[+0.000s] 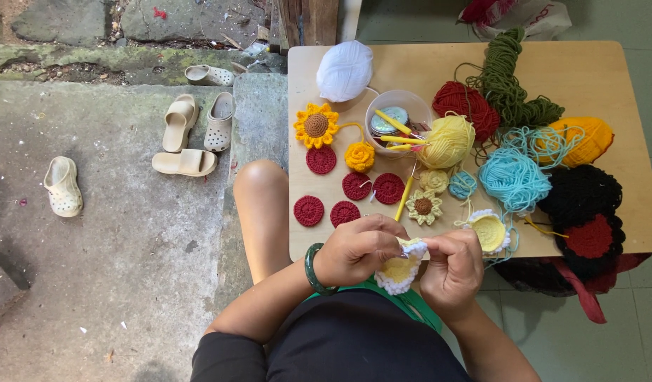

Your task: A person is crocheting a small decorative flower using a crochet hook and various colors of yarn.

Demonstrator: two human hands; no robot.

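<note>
Crochet is mid-round: my left hand (356,249) and right hand (452,267) both pinch a yellow flower with white edging (398,272), held just off the near edge of the table (411,67). Next stitch probably needs a steady pinch.

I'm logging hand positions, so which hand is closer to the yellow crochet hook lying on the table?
Left. The left hand sits just below the yellow crochet hook; the right hand is lower and off to the hook's right.
</note>
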